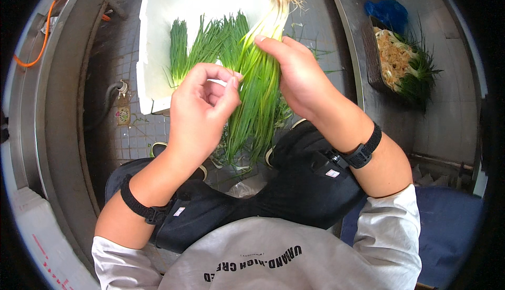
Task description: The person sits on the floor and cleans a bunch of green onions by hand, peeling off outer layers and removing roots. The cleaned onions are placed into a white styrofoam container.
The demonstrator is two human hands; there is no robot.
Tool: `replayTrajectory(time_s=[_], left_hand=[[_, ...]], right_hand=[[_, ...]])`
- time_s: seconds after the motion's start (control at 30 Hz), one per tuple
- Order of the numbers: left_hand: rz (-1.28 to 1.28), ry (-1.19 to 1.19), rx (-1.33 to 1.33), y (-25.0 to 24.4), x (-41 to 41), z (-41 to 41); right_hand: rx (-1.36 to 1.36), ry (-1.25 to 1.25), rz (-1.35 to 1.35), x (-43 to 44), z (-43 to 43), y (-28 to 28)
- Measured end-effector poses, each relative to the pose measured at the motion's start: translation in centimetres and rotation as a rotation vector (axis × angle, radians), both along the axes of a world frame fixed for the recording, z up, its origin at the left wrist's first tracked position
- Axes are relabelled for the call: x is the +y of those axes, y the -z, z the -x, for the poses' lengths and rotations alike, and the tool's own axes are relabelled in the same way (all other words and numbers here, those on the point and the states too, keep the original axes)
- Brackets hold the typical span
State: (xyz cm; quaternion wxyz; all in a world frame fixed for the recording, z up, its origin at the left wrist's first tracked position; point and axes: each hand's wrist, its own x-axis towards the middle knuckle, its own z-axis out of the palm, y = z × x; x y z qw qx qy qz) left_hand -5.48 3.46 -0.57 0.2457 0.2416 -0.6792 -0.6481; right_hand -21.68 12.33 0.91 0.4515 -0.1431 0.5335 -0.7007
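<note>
My right hand grips a bunch of spring onions near its pale stems. The tangled roots point up and away from me, and the long green leaves hang down towards my knees. Beside the leaves, my left hand has its thumb and index finger pinched together on what looks like a thin leaf at the bunch's edge. Beyond both hands stands a white foam box, where several green bundles lie with their leaf tips pointing away from me.
On the steel surface at right, a dark basket holds more spring onions, roots showing, beside a blue plastic bag. Leaf scraps lie on the tiled floor. A floor drain with a hose is at left, near a steel counter.
</note>
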Motion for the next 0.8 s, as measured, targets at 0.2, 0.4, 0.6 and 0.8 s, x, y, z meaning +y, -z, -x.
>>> replayTrajectory(time_s=[0.2, 0.4, 0.6, 0.8], left_hand=[[-0.199, -0.028, 0.047, -0.5, -1.0, 0.1], [-0.214, 0.093, -0.127, -0.6, -0.8, -0.4], [0.113, 0.139, -0.116, 0.1, -1.1, -0.6], [0.466, 0.5, -0.126, -1.1, -0.8, -1.2]], right_hand=[[0.062, -0.008, 0.004, 0.0, 0.2, -0.1], [0.163, 0.012, -0.017, -0.1, -0.1, -0.1], [0.274, 0.01, -0.032, -0.2, -0.2, 0.6], [0.238, 0.132, 0.053, -0.3, 0.3, 0.0]])
